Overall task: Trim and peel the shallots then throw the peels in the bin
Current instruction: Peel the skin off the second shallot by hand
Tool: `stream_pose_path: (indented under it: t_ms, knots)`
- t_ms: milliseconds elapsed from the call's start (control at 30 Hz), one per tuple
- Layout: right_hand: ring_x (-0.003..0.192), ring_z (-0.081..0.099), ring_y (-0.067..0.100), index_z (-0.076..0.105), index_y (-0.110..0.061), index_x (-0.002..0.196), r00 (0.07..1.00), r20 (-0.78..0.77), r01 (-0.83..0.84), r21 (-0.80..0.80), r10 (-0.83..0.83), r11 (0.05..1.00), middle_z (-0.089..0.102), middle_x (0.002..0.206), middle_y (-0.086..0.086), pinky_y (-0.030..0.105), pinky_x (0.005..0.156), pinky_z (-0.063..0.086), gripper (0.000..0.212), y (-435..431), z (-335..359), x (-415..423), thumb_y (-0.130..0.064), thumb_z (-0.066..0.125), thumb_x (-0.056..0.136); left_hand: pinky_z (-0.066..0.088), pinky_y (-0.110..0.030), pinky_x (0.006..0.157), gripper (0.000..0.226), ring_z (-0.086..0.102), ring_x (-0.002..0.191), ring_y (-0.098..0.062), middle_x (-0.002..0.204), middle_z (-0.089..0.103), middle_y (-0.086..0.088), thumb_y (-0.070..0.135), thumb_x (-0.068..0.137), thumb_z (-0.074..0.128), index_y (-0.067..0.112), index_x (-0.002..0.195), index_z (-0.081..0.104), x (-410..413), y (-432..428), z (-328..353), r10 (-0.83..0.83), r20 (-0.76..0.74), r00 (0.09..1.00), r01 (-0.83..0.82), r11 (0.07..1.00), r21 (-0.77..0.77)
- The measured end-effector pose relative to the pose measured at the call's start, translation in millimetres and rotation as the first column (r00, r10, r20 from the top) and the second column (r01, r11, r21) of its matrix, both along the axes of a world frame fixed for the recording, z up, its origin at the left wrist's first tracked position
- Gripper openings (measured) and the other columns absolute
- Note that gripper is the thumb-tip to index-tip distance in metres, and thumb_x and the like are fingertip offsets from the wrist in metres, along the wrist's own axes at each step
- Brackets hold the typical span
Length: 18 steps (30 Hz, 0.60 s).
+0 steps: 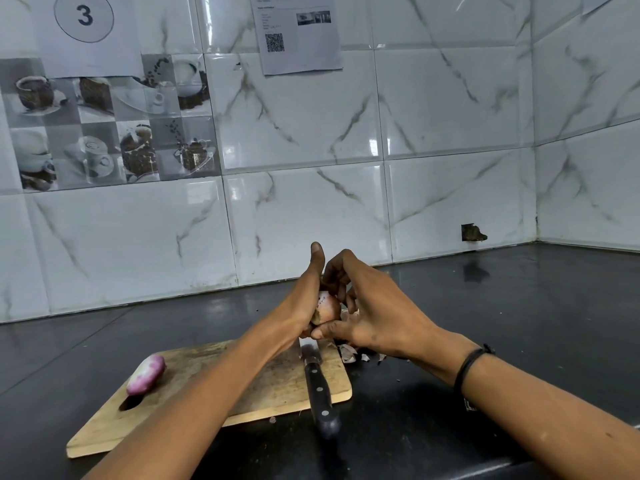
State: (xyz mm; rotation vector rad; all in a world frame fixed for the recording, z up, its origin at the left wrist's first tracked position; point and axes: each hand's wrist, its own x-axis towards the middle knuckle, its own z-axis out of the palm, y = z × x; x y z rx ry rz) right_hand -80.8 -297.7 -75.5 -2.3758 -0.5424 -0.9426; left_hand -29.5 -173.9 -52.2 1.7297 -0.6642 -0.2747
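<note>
Above the far edge of the wooden cutting board (pixel 263 386) I hold a brown-skinned shallot (pixel 327 308) between both hands. My left hand (pixel 304 299) grips it from the left with the thumb raised. My right hand (pixel 367 306) pinches it, curled fingers on its top and thumb under its bottom end. A peeled purple-and-white shallot (pixel 146 374) lies on the board's left part. A black-handled knife (pixel 320 389) lies across the board's right end, handle toward me. Loose peels (pixel 349 353) lie on the counter just right of the board, partly hidden by my right hand.
The dark glossy counter (pixel 519 306) runs to a corner at the far right. Marble-patterned wall tiles (pixel 311 216) rise right behind the board. No bin is in view.
</note>
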Motion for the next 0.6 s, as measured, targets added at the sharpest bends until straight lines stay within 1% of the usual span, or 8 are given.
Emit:
stream_pose_path:
  t_ms: [100,200,300,367,500,567,600]
  knots:
    - [0.085,0.056,0.001,0.046,-0.023,0.108,1.000,0.012,0.002,-0.020,-0.002,1.000,0.060,0.090,-0.011,0.011,0.069,0.044,0.057,0.2,-1.5,0.9,-0.032,0.090,0.073,0.022,-0.009,0.029,0.080,0.031,0.022,-0.004,0.034,0.046,0.002,0.066,0.099,0.005,0.007,0.063,0.046,-3.3,1.2,1.6,-0.005,-0.031,0.999,0.005,1.000,-0.019]
    - [0.080,0.056,-0.002,0.048,-0.023,0.108,1.000,0.030,0.010,0.004,-0.010,1.000,0.060,0.085,-0.012,0.010,0.068,0.043,0.056,0.6,-2.1,1.6,-0.032,0.091,0.072,0.021,-0.009,0.027,0.079,0.030,0.020,-0.005,0.032,0.044,0.001,0.065,0.100,0.009,0.007,0.061,0.046,-3.8,2.4,4.4,0.004,-0.085,0.996,-0.009,0.998,-0.055]
    - [0.083,0.056,0.001,0.053,-0.022,0.106,0.999,0.049,0.021,-0.006,-0.021,1.000,0.058,0.092,-0.013,0.011,0.069,0.043,0.055,-0.8,-1.7,2.6,-0.035,0.092,0.069,0.021,-0.009,0.030,0.079,0.030,0.022,-0.006,0.036,0.045,0.000,0.069,0.097,0.009,0.009,0.064,0.048,1.2,1.4,2.3,0.033,-0.063,0.997,-0.035,0.999,-0.022]
    - [0.083,0.053,0.002,0.055,-0.020,0.103,0.998,0.055,0.022,-0.025,-0.021,0.999,0.054,0.097,-0.012,0.010,0.069,0.042,0.053,-1.1,-2.2,3.8,-0.034,0.092,0.068,0.022,-0.010,0.032,0.082,0.027,0.024,-0.007,0.038,0.042,-0.001,0.073,0.095,0.007,0.010,0.062,0.049,4.8,1.4,0.1,0.035,-0.029,0.999,-0.034,0.999,0.018]
    - [0.078,0.051,0.001,0.055,-0.020,0.096,0.999,0.024,0.046,-0.087,-0.044,0.995,0.052,0.091,-0.012,0.011,0.068,0.040,0.049,-3.2,-3.0,5.3,-0.036,0.092,0.068,0.024,-0.012,0.031,0.088,0.027,0.025,-0.007,0.034,0.038,0.002,0.070,0.094,0.000,0.011,0.051,0.048,5.2,-0.5,-4.1,0.016,0.036,0.999,-0.020,0.994,0.104]
    - [0.076,0.050,0.000,0.054,-0.022,0.093,0.998,0.021,0.066,-0.131,-0.064,0.989,0.051,0.087,-0.013,0.011,0.066,0.040,0.045,-3.1,-3.1,5.6,-0.037,0.090,0.071,0.023,-0.012,0.032,0.093,0.028,0.025,-0.007,0.033,0.037,0.003,0.072,0.093,-0.001,0.016,0.039,0.050,4.6,-0.3,-4.9,0.021,0.049,0.999,-0.026,0.993,0.119]
    - [0.074,0.050,0.000,0.055,-0.021,0.091,0.997,0.034,0.073,-0.147,-0.069,0.986,0.052,0.085,-0.013,0.011,0.064,0.040,0.041,-2.5,-3.3,6.4,-0.037,0.088,0.073,0.024,-0.013,0.031,0.094,0.028,0.025,-0.006,0.032,0.038,0.003,0.071,0.094,-0.001,0.019,0.032,0.048,4.7,0.2,-4.5,0.026,0.043,0.999,-0.030,0.994,0.102]
